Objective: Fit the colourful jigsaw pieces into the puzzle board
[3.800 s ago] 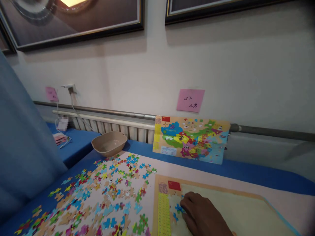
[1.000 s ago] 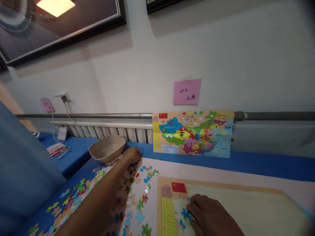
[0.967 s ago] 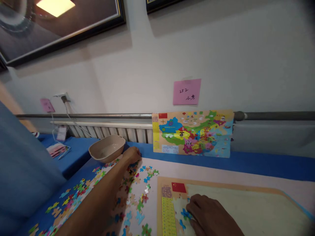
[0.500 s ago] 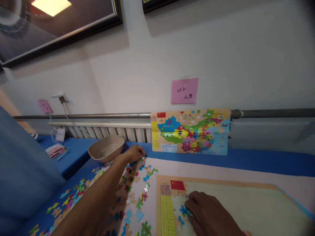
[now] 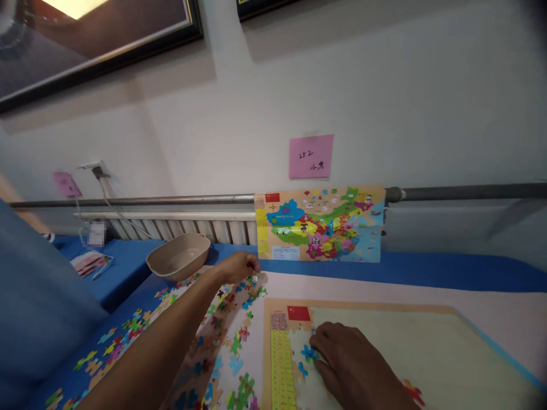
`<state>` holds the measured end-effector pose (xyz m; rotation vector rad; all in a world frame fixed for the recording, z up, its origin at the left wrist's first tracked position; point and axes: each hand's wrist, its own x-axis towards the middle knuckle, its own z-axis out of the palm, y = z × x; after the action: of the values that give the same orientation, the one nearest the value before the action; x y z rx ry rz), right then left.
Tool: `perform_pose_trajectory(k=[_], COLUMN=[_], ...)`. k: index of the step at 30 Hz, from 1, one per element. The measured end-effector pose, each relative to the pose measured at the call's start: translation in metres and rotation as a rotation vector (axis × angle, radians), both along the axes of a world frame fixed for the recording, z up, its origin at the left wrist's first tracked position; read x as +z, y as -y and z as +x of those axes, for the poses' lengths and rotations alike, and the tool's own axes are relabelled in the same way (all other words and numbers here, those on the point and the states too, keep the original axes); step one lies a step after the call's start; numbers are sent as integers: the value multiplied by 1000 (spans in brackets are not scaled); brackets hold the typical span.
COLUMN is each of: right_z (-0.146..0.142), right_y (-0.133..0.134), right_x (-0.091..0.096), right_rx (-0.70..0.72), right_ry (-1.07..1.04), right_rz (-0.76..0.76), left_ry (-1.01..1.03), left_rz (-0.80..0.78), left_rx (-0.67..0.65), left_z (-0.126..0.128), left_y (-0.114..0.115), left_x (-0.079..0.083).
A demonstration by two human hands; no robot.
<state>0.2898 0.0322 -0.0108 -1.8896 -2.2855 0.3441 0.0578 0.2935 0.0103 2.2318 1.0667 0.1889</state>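
Observation:
My left hand (image 5: 241, 267) reaches across the loose jigsaw pieces (image 5: 235, 344) to their far end, just right of the bowl. Its fingers are curled, and I cannot tell whether they hold a piece. My right hand (image 5: 342, 359) lies on the wooden map puzzle board (image 5: 405, 347), its fingertips at the blue pieces (image 5: 308, 353) fitted near the board's left side. Most of the board shows a bare cream surface. A red multicoloured piece (image 5: 412, 393) lies at its lower right.
A beige bowl (image 5: 178, 257) stands at the far edge of the table. Behind it, a printed map of China (image 5: 320, 223) leans against a radiator (image 5: 171, 223) below a metal rail (image 5: 470, 192). Blue cloth (image 5: 38, 307) rises at the left.
My left arm has come in over the loose pieces, and the hand has shifted slightly right along their far end. My right hand stays on the board. The view has drifted.

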Motion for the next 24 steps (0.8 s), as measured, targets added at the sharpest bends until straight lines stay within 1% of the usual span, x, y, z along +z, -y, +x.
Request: perform_pose_trajectory(k=[3,5,8,14,18,24], right_z=[-3,-4,-3,-2,-2,0], right_y=[2,2,2,-1,-1,-1], right_x=[9,11,11,11,12,4], right_rx=[-14,-20,-28,-35,-44,-45], right_ry=[-19,-10,-7,-11,-33,-31], right_rz=[4,-7,-34,-49,-35,-33], left_ry=[-17,-28,-51,-70,-58,-66], left_rz=[15,44,65,-8,-54,-99], left_rx=[-13,13,70,126,118,108], left_z=[3,3,0,-4,10,48], left_y=[14,19,19,16,18,25], left_x=[5,7,4,-6,-8,-10])
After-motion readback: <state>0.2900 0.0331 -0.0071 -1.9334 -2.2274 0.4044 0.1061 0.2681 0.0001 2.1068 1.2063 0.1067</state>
